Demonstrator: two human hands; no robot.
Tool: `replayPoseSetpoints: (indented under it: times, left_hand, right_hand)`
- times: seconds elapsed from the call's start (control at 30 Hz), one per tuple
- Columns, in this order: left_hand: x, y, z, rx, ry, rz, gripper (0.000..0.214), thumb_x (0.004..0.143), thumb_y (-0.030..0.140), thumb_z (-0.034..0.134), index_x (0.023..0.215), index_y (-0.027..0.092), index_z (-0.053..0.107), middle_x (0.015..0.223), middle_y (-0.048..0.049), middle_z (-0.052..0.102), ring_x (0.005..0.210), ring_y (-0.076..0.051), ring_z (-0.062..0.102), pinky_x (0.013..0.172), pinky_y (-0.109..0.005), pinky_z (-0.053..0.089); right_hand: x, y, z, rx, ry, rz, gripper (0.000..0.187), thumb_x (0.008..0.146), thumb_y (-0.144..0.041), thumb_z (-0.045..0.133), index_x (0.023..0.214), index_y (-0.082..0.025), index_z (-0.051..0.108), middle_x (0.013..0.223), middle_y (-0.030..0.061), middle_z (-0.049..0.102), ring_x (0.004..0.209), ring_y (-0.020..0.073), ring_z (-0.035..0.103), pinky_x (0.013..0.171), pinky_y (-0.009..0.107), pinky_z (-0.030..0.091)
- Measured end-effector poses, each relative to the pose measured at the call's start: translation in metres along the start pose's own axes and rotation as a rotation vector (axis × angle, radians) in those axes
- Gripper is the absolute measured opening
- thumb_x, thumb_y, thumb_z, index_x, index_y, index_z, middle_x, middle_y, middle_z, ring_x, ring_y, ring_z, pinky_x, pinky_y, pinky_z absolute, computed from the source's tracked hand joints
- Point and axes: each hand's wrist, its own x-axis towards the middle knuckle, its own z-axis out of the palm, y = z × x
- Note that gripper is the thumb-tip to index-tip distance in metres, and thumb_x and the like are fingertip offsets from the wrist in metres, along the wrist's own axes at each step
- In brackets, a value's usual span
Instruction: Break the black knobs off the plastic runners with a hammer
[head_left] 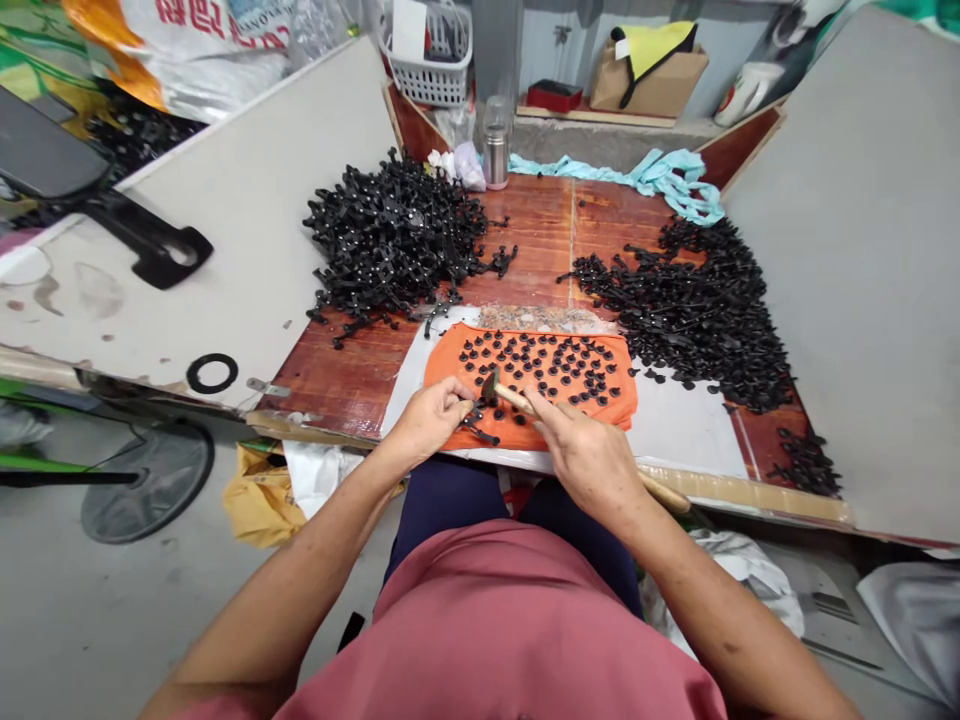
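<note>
My right hand (589, 447) is closed round the wooden handle of a small hammer (514, 398). The hammer's dark head is low over the orange cloth (444, 362), by the fingertips of my left hand (431, 418). That hand pinches a black plastic part (478, 432) with knobbed arms at the cloth's near left. Whether the hammer head touches the part, I cannot tell. Many small round black pieces (566, 366) stand in rows across the cloth, which lies on a white sheet (679, 432).
A large heap of black plastic parts (397, 235) lies at the left, another pile of small black pieces (705, 300) at the right. A steel bottle (496, 155) and a light-blue cloth strip (667, 175) are at the back. Pale boards (862, 270) flank the wooden table (536, 235).
</note>
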Motion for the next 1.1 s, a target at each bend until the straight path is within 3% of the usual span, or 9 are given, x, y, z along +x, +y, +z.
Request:
replayPoseSetpoints:
  times: [0.17, 0.27, 0.43, 0.53, 0.67, 0.77, 0.87, 1.0, 1.1]
  left_hand:
    - [0.002, -0.004, -0.001, 0.092, -0.006, 0.010, 0.009, 0.083, 0.028, 0.059, 0.084, 0.019, 0.057, 0.057, 0.0077, 0.041, 0.049, -0.009, 0.033, 0.050, -0.022, 0.022]
    - [-0.009, 0.009, -0.006, 0.412, -0.009, 0.099, 0.010, 0.090, 0.027, 0.055, 0.095, 0.020, 0.061, 0.061, 0.0043, 0.048, 0.054, -0.013, 0.044, 0.056, -0.025, 0.030]
    - [-0.041, 0.034, -0.018, 1.091, 0.128, 0.552, 0.027, 0.098, 0.034, 0.054, 0.118, 0.027, 0.071, 0.107, -0.0112, 0.065, 0.098, -0.028, 0.058, 0.086, -0.040, 0.043]
    - [-0.043, 0.033, -0.024, 1.181, -0.010, 0.831, 0.025, 0.099, 0.032, 0.055, 0.113, 0.030, 0.076, 0.119, -0.0117, 0.063, 0.113, -0.030, 0.054, 0.100, -0.048, 0.040]
    - [-0.027, 0.019, -0.034, 1.203, -0.180, 0.970, 0.024, 0.099, 0.029, 0.055, 0.108, 0.030, 0.076, 0.132, -0.0108, 0.059, 0.126, -0.030, 0.048, 0.108, -0.051, 0.037]
    - [-0.019, 0.013, -0.040, 1.210, -0.180, 0.993, 0.019, 0.098, 0.030, 0.057, 0.095, 0.027, 0.076, 0.138, -0.0104, 0.057, 0.132, -0.032, 0.044, 0.111, -0.051, 0.036]
    - [-0.022, 0.016, -0.039, 1.196, -0.050, 0.941, 0.024, 0.100, 0.030, 0.054, 0.087, 0.024, 0.073, 0.132, -0.0101, 0.061, 0.126, -0.029, 0.050, 0.109, -0.050, 0.037]
    - [-0.028, 0.027, -0.022, 1.186, 0.124, 0.673, 0.036, 0.105, 0.031, 0.038, 0.090, 0.019, 0.068, 0.103, -0.0099, 0.064, 0.097, -0.024, 0.058, 0.093, -0.044, 0.044]
    - [-0.025, 0.028, -0.006, 1.133, 0.126, 0.502, 0.037, 0.106, 0.032, 0.035, 0.090, 0.017, 0.065, 0.098, -0.0092, 0.059, 0.093, -0.024, 0.057, 0.086, -0.041, 0.046]
  right_hand:
    - [0.003, -0.004, 0.000, -0.076, -0.074, 0.017, 0.051, 0.108, -0.028, 0.036, 0.158, -0.028, 0.044, 0.112, 0.0110, 0.075, 0.079, 0.0223, 0.072, 0.067, 0.029, 0.053]
    - [0.008, -0.007, -0.003, -0.161, -0.163, 0.024, 0.052, 0.106, -0.025, 0.040, 0.157, -0.031, 0.044, 0.111, 0.0104, 0.076, 0.076, 0.0224, 0.072, 0.064, 0.028, 0.050]
    - [0.014, -0.001, -0.006, -0.146, -0.162, -0.016, 0.056, 0.106, -0.024, 0.042, 0.160, -0.033, 0.038, 0.115, 0.0100, 0.076, 0.082, 0.0242, 0.073, 0.066, 0.029, 0.048]
    - [0.014, 0.002, -0.005, -0.129, -0.151, -0.019, 0.053, 0.107, -0.026, 0.041, 0.160, -0.034, 0.038, 0.115, 0.0088, 0.077, 0.084, 0.0250, 0.073, 0.066, 0.030, 0.047]
    - [0.016, -0.001, -0.003, -0.105, -0.141, -0.011, 0.050, 0.107, -0.028, 0.043, 0.157, -0.034, 0.043, 0.115, 0.0084, 0.077, 0.085, 0.0243, 0.073, 0.068, 0.030, 0.048]
    - [0.017, -0.002, -0.004, -0.099, -0.113, -0.023, 0.050, 0.107, -0.028, 0.043, 0.157, -0.034, 0.044, 0.111, 0.0076, 0.077, 0.082, 0.0242, 0.073, 0.066, 0.030, 0.049]
    - [0.014, 0.004, -0.008, -0.037, -0.038, 0.011, 0.049, 0.106, -0.028, 0.045, 0.155, -0.031, 0.047, 0.113, 0.0084, 0.077, 0.087, 0.0242, 0.074, 0.071, 0.030, 0.053]
    - [0.000, 0.016, -0.017, 0.193, 0.135, 0.092, 0.048, 0.107, -0.027, 0.047, 0.155, -0.029, 0.049, 0.124, 0.0076, 0.075, 0.103, 0.0230, 0.074, 0.088, 0.031, 0.056]
    - [-0.015, 0.023, -0.018, 0.273, 0.115, 0.112, 0.049, 0.107, -0.026, 0.047, 0.155, -0.030, 0.049, 0.128, 0.0061, 0.074, 0.108, 0.0234, 0.073, 0.094, 0.034, 0.057]
